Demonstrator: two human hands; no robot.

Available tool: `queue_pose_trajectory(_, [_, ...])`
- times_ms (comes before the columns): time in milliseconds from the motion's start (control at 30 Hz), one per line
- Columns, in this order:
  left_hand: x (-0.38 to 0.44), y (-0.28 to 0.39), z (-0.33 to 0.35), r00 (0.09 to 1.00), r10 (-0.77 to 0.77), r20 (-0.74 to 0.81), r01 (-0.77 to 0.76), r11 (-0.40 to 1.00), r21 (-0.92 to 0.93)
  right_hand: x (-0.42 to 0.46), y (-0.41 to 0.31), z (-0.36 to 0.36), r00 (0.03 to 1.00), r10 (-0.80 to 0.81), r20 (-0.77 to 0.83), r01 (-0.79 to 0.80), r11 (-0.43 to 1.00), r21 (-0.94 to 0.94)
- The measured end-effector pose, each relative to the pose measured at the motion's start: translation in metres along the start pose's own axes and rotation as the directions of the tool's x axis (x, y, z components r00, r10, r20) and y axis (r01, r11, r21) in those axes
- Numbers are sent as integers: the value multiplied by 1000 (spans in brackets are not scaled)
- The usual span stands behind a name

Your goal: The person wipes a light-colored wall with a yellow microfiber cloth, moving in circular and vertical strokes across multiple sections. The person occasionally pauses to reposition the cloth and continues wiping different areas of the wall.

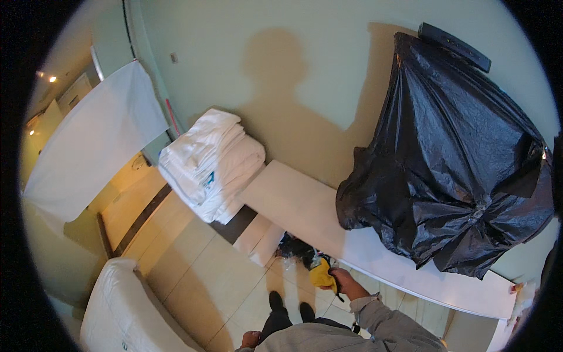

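A yellow cloth-like item (321, 275) with dark trim hangs from my right hand (341, 280), whose fingers are closed on it beside the front edge of a long white shelf (281, 185). Just beyond it, a heap of dark items and clear plastic (295, 249) lies low by the shelf's edge; its contents are too small to tell apart. Down at my left side is my left hand (250, 339), near my dark trousers. Its fingers look curled, but whether it holds anything is unclear.
Folded white bedding (215, 163) rests at the shelf's left end. Black plastic sheeting (453, 154) drapes over a large object at right, below a dark bar-shaped device (455, 46). A white mattress (118, 308) stands at lower left. A white sheet (101, 141) hangs at upper left.
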State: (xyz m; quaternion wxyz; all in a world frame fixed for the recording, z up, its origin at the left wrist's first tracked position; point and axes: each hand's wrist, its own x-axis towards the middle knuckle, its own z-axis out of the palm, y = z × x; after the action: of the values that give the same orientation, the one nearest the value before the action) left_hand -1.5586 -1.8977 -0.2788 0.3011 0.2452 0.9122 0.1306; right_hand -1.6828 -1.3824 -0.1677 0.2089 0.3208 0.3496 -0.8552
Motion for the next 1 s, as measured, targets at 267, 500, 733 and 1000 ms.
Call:
queue_pose_trajectory(267, [180,-56,-98,999,16,-35,-21,987,-157,-4,-78,103,958,-233,169,158,915,371])
queue_pose_trajectory(500, [361,-31,-302,919,163,-359,-306,869,-388,7,-200,189,796,-602,-71,605,782,150])
queue_pose_trajectory(733, [426,108,-612,382,499,-777,-758,650,45,-42,-379,315,-282,-958,-47,674,-163,-720])
queue_pose_trajectory(1000, [416,318,-849,-180,601,-778,-729,450,516,-89,-520,326,-556,-690,464,-360,-303,-882])
